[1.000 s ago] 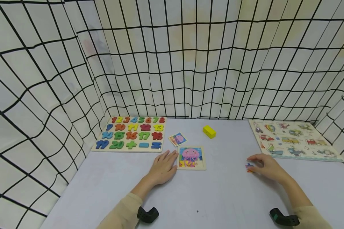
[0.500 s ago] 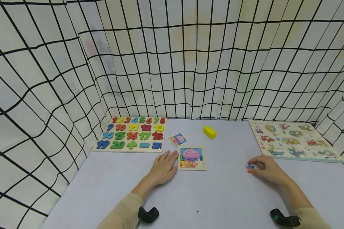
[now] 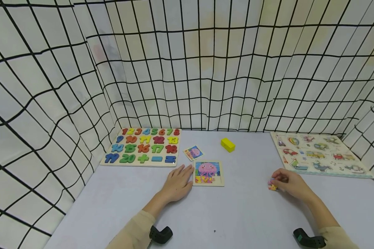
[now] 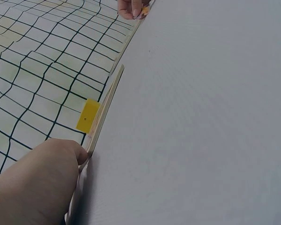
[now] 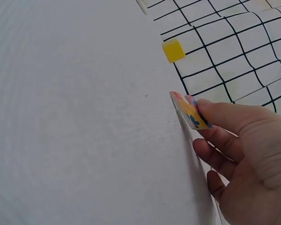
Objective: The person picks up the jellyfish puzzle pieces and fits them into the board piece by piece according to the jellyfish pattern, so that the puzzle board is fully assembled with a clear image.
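My left hand lies flat on the table, fingertips at the left edge of a wooden jellyfish jigsaw puzzle. Most of its picture is filled; a pale bare patch shows at the lower right. Away to the right, my right hand pinches a small jigsaw puzzle piece between thumb and fingers. In the right wrist view the piece shows yellow with a blue flower and some pink, tilted close over the table. A small picture card with the same jellyfish lies just behind the puzzle.
A number board stands at the back left, filled with coloured numerals. A yellow block sits behind the puzzle. At the back right lies a vehicle picture board. Black-lined netting rises round the table's back and sides.
My right hand has turned the puzzle piece in its fingers, so its pink and yellow part now shows instead of blue. The left hand stays in place beside the puzzle.
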`<state>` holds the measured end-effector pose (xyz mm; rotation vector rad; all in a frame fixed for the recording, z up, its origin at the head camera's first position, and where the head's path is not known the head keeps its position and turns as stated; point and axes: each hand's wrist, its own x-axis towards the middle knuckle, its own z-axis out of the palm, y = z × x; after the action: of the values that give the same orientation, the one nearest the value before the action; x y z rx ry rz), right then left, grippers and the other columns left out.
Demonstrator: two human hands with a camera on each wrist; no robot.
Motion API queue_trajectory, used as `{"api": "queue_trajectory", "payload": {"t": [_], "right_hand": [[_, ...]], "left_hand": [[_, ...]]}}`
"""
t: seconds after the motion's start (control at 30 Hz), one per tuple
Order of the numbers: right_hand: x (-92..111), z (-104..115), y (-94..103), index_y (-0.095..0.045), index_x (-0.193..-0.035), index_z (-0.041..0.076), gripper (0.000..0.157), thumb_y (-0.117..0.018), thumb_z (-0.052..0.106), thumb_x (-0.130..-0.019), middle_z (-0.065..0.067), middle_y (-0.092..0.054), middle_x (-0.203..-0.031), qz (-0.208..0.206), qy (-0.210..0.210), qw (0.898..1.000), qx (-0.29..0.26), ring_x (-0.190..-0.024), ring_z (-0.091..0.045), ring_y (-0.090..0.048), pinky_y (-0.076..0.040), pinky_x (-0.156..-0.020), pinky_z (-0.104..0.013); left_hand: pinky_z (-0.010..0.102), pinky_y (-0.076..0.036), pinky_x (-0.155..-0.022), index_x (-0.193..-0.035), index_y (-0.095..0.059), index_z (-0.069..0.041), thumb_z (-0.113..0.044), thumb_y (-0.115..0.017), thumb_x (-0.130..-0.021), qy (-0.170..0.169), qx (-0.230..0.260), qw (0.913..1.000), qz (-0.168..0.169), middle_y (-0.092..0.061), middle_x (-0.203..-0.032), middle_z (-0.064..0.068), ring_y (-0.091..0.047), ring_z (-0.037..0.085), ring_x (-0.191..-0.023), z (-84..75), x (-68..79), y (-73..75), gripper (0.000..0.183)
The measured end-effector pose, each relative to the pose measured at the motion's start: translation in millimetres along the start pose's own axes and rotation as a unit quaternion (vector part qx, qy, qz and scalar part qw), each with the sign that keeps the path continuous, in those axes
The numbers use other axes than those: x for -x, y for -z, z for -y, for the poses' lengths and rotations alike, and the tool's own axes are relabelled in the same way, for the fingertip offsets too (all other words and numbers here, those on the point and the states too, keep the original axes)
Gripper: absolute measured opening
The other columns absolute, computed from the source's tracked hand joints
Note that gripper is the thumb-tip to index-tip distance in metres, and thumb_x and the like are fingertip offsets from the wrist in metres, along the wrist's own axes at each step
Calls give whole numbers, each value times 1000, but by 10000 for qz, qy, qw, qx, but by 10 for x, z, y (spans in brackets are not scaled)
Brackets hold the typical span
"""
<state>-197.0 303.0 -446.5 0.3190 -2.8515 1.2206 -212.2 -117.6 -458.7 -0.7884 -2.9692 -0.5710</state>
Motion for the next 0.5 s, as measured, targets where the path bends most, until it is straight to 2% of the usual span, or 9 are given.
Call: {"api": "queue_trajectory", "payload": {"t": [0.2,0.5], "right_hand": [[-30,15,-2,-60,-92,6,18,-64,23,-87,-5,-59,-80,-161,-18,9998,-139,-69,-12,-51,-43,-54,-24],[-190,119,-60,-63,-97,8,24,-62,29,-88,-1,-62,-83,-131,98,9999,18,-72,-14,-53,-43,-59,-24]], "left_hand": [[50,-12,-107,-142,-33,-10,-30,-41,-95,17,-29,10000,29,-28,-148,6,-15,28,-137,4,4,-6,52],[50,-12,-106,-142,-33,-10,-30,-41,-95,1,-43,10000,27,-28,-148,6,-15,28,-137,10,6,-14,52]]}}
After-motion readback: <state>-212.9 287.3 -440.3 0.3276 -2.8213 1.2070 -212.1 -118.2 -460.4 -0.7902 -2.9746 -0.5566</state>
